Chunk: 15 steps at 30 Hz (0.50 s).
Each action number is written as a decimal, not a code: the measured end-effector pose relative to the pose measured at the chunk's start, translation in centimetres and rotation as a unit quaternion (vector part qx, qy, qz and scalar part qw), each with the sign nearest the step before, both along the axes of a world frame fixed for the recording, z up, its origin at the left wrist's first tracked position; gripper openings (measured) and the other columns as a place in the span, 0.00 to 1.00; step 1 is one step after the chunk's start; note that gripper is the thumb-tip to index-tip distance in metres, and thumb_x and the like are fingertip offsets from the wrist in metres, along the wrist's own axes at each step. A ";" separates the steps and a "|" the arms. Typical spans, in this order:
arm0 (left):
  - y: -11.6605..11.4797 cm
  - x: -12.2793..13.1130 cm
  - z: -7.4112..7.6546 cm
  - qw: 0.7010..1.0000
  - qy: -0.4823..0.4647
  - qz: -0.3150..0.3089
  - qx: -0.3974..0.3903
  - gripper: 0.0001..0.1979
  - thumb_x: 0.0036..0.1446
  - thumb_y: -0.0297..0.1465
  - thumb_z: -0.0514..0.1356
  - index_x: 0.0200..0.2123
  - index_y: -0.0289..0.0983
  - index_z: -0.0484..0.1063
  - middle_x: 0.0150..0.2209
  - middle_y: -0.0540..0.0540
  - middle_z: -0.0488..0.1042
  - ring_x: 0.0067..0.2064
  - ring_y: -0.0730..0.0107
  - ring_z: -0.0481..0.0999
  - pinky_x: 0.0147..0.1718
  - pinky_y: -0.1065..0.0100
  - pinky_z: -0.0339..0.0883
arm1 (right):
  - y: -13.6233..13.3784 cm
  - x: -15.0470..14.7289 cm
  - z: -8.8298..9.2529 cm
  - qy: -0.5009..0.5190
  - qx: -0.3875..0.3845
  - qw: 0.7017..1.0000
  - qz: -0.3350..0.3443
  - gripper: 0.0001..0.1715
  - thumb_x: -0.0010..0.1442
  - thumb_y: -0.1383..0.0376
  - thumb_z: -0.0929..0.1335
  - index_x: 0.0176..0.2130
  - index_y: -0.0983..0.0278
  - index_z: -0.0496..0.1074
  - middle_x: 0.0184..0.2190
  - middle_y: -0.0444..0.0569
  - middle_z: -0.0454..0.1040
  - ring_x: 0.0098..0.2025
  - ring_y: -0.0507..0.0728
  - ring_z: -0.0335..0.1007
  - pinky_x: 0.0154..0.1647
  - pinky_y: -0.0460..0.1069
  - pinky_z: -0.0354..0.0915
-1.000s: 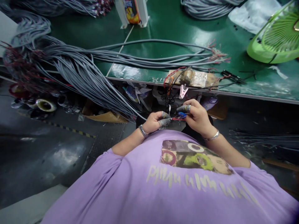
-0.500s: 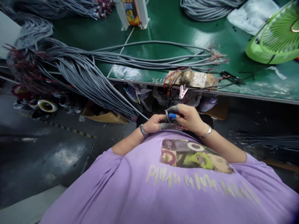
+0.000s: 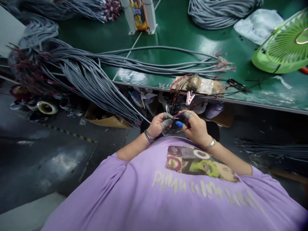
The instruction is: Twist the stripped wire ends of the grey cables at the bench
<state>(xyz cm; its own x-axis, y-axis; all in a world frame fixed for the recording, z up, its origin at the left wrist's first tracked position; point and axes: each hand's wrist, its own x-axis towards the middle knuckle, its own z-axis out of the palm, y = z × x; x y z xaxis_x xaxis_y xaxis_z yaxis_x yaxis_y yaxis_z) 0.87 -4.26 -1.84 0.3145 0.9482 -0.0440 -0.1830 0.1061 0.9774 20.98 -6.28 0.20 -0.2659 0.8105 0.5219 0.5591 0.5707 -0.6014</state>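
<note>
Close to my body, my left hand pinches the stripped end of a grey cable between taped fingertips. Thin wires, red and pale, stretch from there to my right hand, whose thumb and forefinger are closed on them. Blue tape covers my right thumb, and grey tape wraps other fingertips. From the left, a grey cable runs down toward my left hand. Exactly how the wire ends lie inside my fingers is hidden.
A thick bundle of grey cables hangs over the edge of the green table. On the table are a taped block, a green fan, a white plastic bag and a cable coil. A pink clip hangs at the edge.
My hands have moved slightly apart, with the red wire now stretched between them above the fingers. My right thumb has turned downward. The view has shifted a little.
</note>
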 end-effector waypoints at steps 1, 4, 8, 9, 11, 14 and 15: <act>0.0 0.1 0.0 1.000 0.008 0.001 0.003 0.23 0.47 0.48 0.71 0.33 0.35 0.72 0.23 0.53 0.72 0.22 0.80 0.69 0.24 0.75 0.64 | 0.3 -0.3 -0.4 -0.016 -0.010 1.000 -0.004 0.13 0.64 0.59 0.67 0.46 0.63 0.73 0.46 0.58 0.76 0.40 0.59 0.73 0.37 0.52 0.67; -0.2 0.3 0.1 0.999 0.036 0.010 0.008 0.24 0.45 0.48 0.72 0.32 0.34 0.73 0.24 0.53 0.73 0.23 0.80 0.69 0.24 0.76 0.64 | 0.9 -0.7 -1.1 -0.081 -0.022 0.996 0.007 0.10 0.65 0.61 0.63 0.38 0.63 0.72 0.36 0.54 0.76 0.35 0.58 0.69 0.32 0.50 0.61; -0.3 0.5 0.1 0.996 0.076 0.041 0.010 0.24 0.45 0.47 0.72 0.32 0.34 0.71 0.21 0.55 0.70 0.20 0.82 0.66 0.20 0.77 0.60 | 0.9 -0.7 -0.6 -0.160 -0.023 0.987 0.011 0.14 0.65 0.64 0.62 0.29 0.64 0.69 0.29 0.51 0.72 0.29 0.54 0.63 0.29 0.49 0.51; -0.3 0.5 0.2 0.995 0.083 0.056 0.009 0.24 0.46 0.47 0.71 0.33 0.34 0.71 0.20 0.56 0.69 0.20 0.82 0.65 0.19 0.77 0.59 | 0.9 -0.8 -0.3 -0.177 -0.020 0.984 0.026 0.13 0.65 0.64 0.62 0.29 0.65 0.69 0.28 0.51 0.71 0.28 0.53 0.61 0.29 0.49 0.50; -0.2 0.6 0.4 0.992 0.088 0.092 0.005 0.23 0.49 0.48 0.69 0.35 0.35 0.69 0.19 0.57 0.68 0.18 0.82 0.63 0.17 0.78 0.57 | 0.7 -0.8 0.4 -0.207 -0.012 0.976 0.072 0.12 0.63 0.66 0.62 0.29 0.65 0.69 0.27 0.49 0.70 0.27 0.52 0.59 0.29 0.49 0.48; 0.2 0.7 0.7 0.987 0.085 0.139 0.006 0.23 0.50 0.48 0.69 0.36 0.36 0.67 0.20 0.57 0.69 0.17 0.82 0.64 0.16 0.77 0.58 | 0.8 -0.8 1.1 -0.219 0.006 0.966 0.138 0.11 0.62 0.67 0.62 0.29 0.65 0.69 0.26 0.48 0.68 0.26 0.51 0.57 0.28 0.49 0.47; 0.4 0.7 0.8 0.986 0.082 0.146 0.011 0.24 0.49 0.48 0.69 0.36 0.36 0.66 0.21 0.57 0.70 0.17 0.81 0.66 0.17 0.77 0.59 | 0.8 -0.8 1.2 -0.209 0.013 0.967 0.149 0.11 0.63 0.68 0.62 0.29 0.65 0.69 0.25 0.48 0.68 0.26 0.51 0.57 0.28 0.49 0.47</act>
<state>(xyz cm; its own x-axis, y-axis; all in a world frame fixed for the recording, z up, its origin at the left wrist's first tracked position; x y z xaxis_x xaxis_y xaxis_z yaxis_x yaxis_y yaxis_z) 1.62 -3.81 -1.02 0.0190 0.9986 -0.0495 -0.0420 0.0502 0.9979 20.22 -5.47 1.42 -0.6766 0.6543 0.3379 0.5591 0.7550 -0.3426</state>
